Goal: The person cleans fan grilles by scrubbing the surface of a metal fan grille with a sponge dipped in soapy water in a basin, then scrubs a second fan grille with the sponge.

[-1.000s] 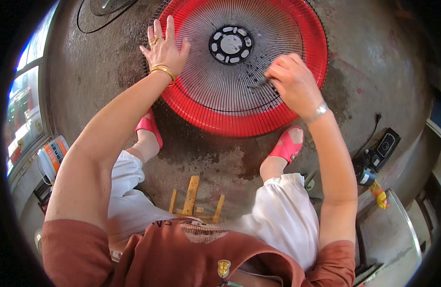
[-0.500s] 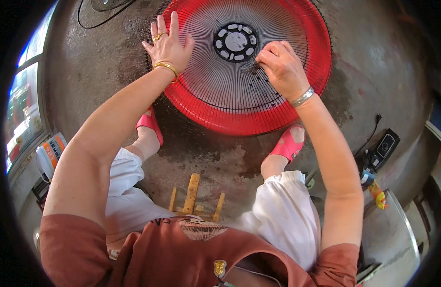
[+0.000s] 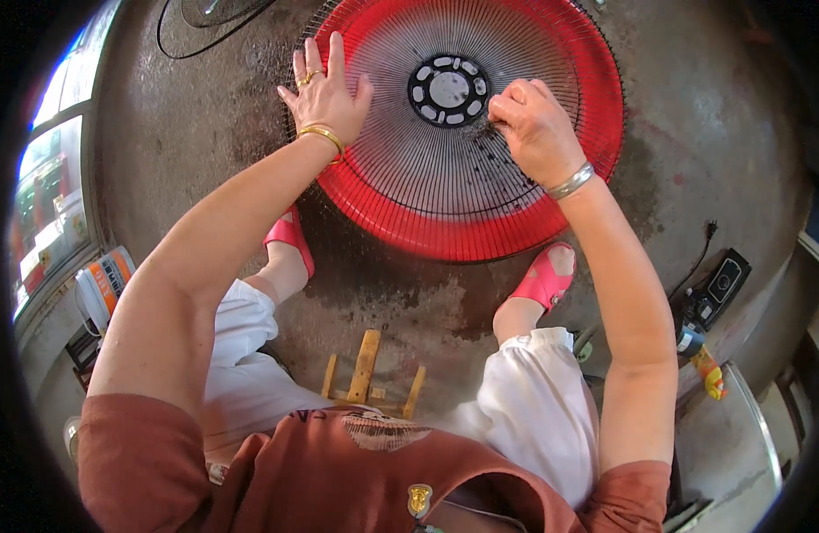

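Note:
A round black wire fan guard [image 3: 449, 182] lies flat over a wide red basin [image 3: 405, 233]. Its hub is a black ring with several slots around a disc opening. My left hand [image 3: 331, 105] rests with fingers spread on the guard's left side, near the rim. Just right of the hub, the fingers of my right hand [image 3: 541, 133] are pinched together around a small dark wad [image 3: 486, 130], pressed to the wires. What the wad is made of is hard to make out. Dark specks dot the wires below it.
Wet concrete floor [image 3: 400, 306] surrounds the basin. A small wooden stool [image 3: 363, 366] stands between my legs. At the left is a white and orange bucket [image 3: 106, 284]; at the right lie a black box with a plug cord [image 3: 722, 282] and a yellow-tipped bottle [image 3: 711, 373].
The whole view has shifted slightly, so everything sits a little lower and farther right. Both hands keep nearly the same places on the guard.

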Tool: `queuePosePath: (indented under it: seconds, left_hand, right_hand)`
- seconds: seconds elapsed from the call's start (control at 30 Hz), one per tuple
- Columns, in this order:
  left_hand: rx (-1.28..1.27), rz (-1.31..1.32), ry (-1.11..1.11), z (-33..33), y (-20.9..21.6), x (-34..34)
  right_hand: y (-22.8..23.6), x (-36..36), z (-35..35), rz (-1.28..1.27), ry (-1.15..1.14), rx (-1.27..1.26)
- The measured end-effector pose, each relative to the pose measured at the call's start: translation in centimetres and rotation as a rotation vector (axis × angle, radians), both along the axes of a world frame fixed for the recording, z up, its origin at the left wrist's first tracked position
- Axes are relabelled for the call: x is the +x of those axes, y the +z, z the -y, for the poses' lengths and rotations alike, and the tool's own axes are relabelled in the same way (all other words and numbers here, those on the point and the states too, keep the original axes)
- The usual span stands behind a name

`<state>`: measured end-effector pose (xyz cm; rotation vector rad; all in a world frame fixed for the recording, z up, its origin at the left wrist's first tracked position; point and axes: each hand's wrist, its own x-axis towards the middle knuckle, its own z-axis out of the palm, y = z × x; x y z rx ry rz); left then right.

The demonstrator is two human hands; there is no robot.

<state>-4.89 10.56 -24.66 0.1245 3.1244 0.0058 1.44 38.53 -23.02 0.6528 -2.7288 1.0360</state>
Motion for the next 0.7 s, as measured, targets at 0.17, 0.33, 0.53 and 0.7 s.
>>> queuePosePath:
  seconds: [0.17, 0.33, 0.53, 0.7]
  left_hand:
    - [0.005, 0.011, 0.020, 0.6, -0.1, -0.1]
    - [0.005, -0.015, -0.001, 0.9, 0.2, -0.1]
    - [0.013, -0.002, 0.010, 0.3, 0.0, 0.2]
    - [0.001, -0.013, 0.010, 0.3, 0.0, -0.1]
  right_hand:
    - [0.6, 0.6, 0.0, -0.017, -0.028, 0.086]
    - [2.8, 1.0, -1.1, 0.038, -0.017, 0.314]
    - [0.2, -0.3, 0.0, -0.038, 0.015, 0.052]
    - [-0.6, -1.0, 2.4, -0.102, -0.022, 0.001]
